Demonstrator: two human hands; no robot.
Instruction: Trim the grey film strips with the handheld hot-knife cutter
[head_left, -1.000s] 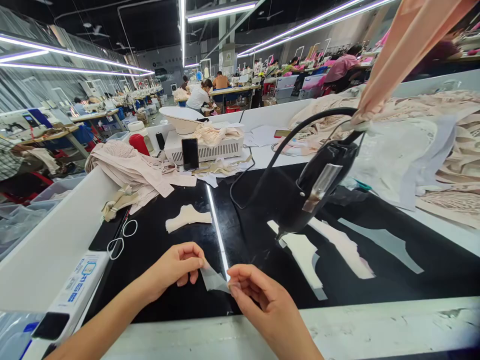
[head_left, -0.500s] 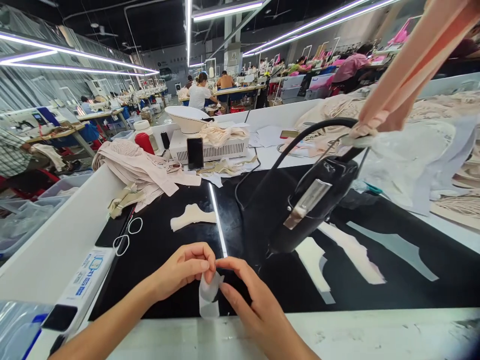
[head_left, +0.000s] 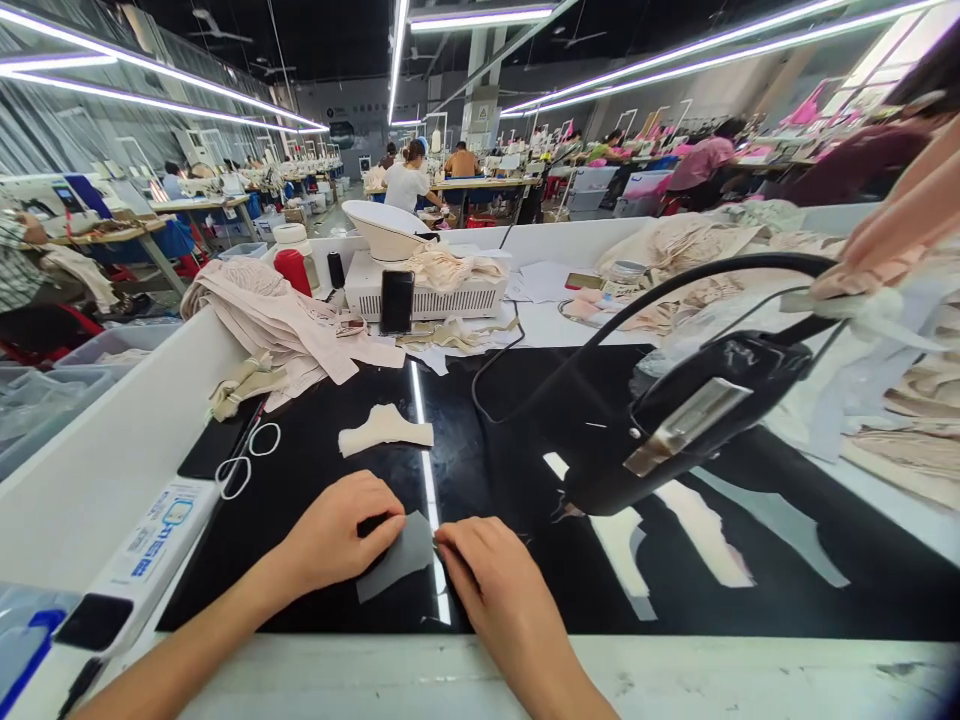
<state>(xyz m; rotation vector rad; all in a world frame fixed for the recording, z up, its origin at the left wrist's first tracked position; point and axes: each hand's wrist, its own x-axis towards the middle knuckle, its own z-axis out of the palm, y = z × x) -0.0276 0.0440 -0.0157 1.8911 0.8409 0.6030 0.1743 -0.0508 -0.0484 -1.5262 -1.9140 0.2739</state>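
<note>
A thin, translucent grey-white cut piece lies spread low over the black work surface, across a strip of reflected light. My left hand pinches its upper left edge between thumb and fingers. At the piece's right corner, my right hand has its thumb and fingertips closed together on the edge. Just beyond my hands lies a cream padded cut piece. To the right, a black hand tool with a metal plate hangs tilted from a peach fabric strip, its tip pointing down left.
Cream pieces and a translucent piece lie right, under and beyond the tool. White-handled scissors and a white box are left. A phone leans against a white machine. Fabric heaps border the surface.
The translucent piece was curled between my fingers and now lies spread out. My left hand has shifted left, slightly apart from the right. The hanging tool has swung right, baring a small white scrap.
</note>
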